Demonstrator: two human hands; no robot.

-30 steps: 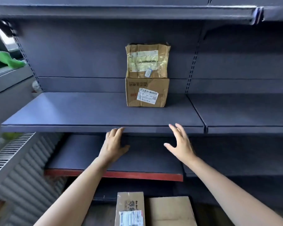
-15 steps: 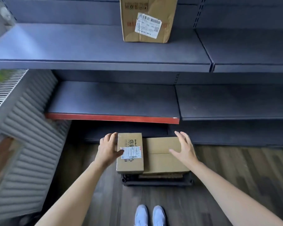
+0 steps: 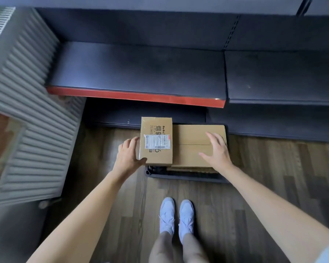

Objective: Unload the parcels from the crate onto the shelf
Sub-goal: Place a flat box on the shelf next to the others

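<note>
Beside crate [image 3: 186, 176], white shoes [image 3: 176, 215]

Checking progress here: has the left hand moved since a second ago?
Yes. The left hand dropped from the shelf edge to the labelled parcel in the crate.

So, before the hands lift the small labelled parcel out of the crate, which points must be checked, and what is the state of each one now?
1. Left hand touching the labelled parcel: ok, at its left side.
2. Right hand on that parcel: not ok, it is open over the plain box.
3. Parcel free on top: ok, nothing lies on it.
4. Shelf has space: ok.
5. Feet clear of the crate: ok.
6. Parcel weight: cannot tell.
</note>
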